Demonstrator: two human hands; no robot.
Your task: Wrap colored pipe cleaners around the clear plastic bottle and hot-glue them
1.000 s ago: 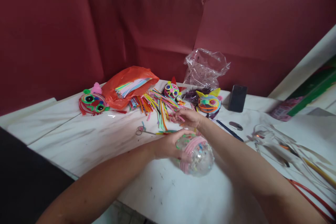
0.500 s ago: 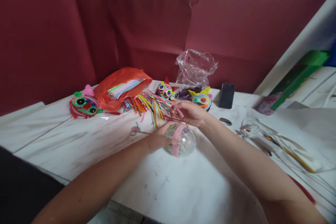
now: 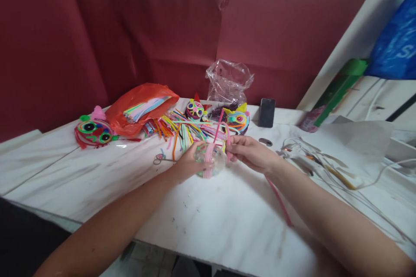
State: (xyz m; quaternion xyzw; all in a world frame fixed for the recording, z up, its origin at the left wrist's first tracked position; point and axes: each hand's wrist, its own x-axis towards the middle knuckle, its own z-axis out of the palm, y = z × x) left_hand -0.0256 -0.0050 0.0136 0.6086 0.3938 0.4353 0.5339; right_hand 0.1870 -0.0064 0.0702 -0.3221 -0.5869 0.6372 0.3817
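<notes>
My left hand [image 3: 186,165] is wrapped round a clear plastic ball [image 3: 209,160] that has pink pipe cleaner wound about it and coloured bits inside. My right hand [image 3: 250,153] pinches a pink pipe cleaner [image 3: 224,127] just right of the ball; the strand loops up above the ball and its long tail [image 3: 279,201] runs back under my right forearm across the white marble table [image 3: 224,220].
Behind the ball lie a heap of coloured pipe cleaners [image 3: 182,130], small scissors [image 3: 160,158], an orange bag [image 3: 139,106], a clear bag [image 3: 229,82], three pipe-cleaner faces [image 3: 93,130] [image 3: 195,110] [image 3: 238,120] and a phone [image 3: 267,112]. Wires and sticks [image 3: 321,164] lie at the right.
The ball moved away from me and a little left with my left hand. My right hand drew a pink pipe cleaner out of the heap and now holds it beside the ball.
</notes>
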